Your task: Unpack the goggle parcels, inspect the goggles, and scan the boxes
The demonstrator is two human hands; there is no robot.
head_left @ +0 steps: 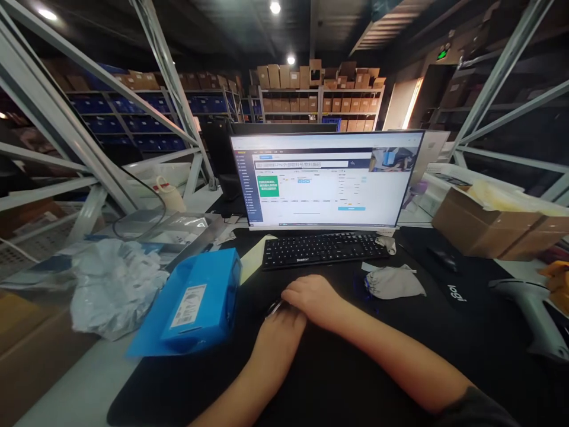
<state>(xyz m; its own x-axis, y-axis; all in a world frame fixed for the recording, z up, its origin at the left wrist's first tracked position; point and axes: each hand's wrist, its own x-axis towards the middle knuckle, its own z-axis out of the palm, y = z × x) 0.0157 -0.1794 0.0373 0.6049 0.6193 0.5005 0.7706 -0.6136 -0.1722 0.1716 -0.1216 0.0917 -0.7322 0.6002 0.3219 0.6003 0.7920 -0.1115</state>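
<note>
My left hand [282,326] rests low over the black desk mat [338,373], its fingers curled. A small dark object with a shiny edge [274,307] pokes out at its left side; its kind is hidden. My right hand [316,299] lies across the fingertips of the left, fingers bent and closed, and whatever is under them cannot be seen. Left of both hands stands a blue packet [211,296] with a white printed label [188,306]. A grey cloth pouch [395,281] lies to the right, apart from my right hand.
Behind the hands are a black keyboard [326,249] and a lit monitor [329,190]. A crumpled plastic bag [113,284] sits at left. On the right are a mouse [442,259], a handheld scanner [536,314] and an open cardboard box [493,228].
</note>
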